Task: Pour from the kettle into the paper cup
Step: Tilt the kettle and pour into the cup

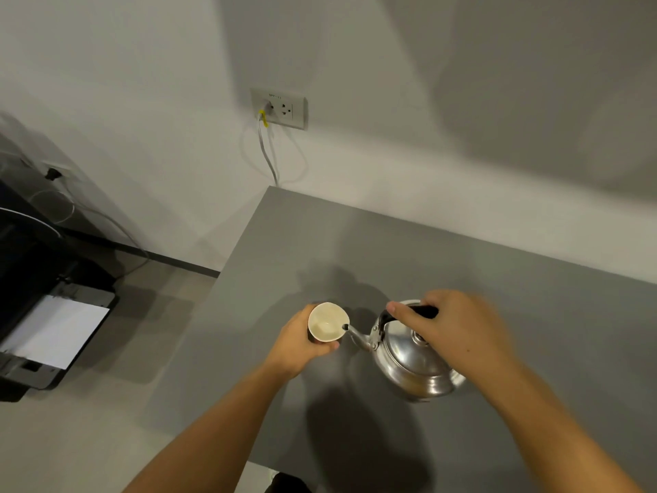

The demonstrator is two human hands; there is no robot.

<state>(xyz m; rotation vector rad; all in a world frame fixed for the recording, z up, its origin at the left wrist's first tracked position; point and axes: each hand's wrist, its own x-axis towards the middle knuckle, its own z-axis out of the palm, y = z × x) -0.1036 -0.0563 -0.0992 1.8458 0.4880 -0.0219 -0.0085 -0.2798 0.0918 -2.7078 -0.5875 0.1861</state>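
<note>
A white paper cup [326,322] stands on the grey table [497,279], its mouth open toward me. My left hand [302,341] wraps around its outer side. A shiny steel kettle [412,357] is tilted to the left, lifted off the table, and the tip of its thin spout sits right at the cup's right rim. My right hand [455,325] grips the kettle's black handle from above. The inside of the cup looks pale; I cannot tell whether liquid is flowing.
The table's left edge runs just left of the cup, with the floor below it. A black printer [46,314] with white paper stands on the floor at the left. A wall socket [279,108] with a cable hangs on the wall behind.
</note>
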